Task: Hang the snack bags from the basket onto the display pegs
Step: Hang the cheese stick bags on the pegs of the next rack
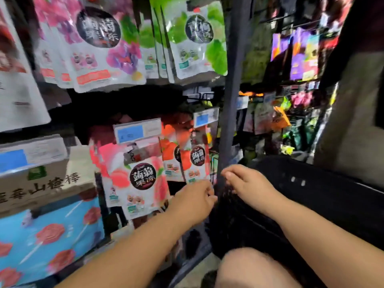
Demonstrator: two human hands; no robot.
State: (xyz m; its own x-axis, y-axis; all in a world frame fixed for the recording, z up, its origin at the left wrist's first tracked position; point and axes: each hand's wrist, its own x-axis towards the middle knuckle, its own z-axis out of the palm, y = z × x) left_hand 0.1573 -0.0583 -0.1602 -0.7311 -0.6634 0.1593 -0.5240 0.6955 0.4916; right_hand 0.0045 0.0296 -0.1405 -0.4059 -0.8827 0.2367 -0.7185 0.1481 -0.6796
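Basket [324,196] interior dark | left hand [194,197], right hand [248,185] at rim — grips blurred

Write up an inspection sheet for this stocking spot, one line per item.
Surface: display rack, seen here by its dark upright post; no table.
Job's things: peach bags hang in the lower row; purple bags and green bags hang above; dark basket at right, contents not visible.
Clutter: cardboard box and blue pack at lower left.
Grips: left hand and right hand at the basket's near corner, fingers curled; too blurred to tell what they hold.
Cables: nothing seen.
Surroundings: more hanging goods at upper right, dim.
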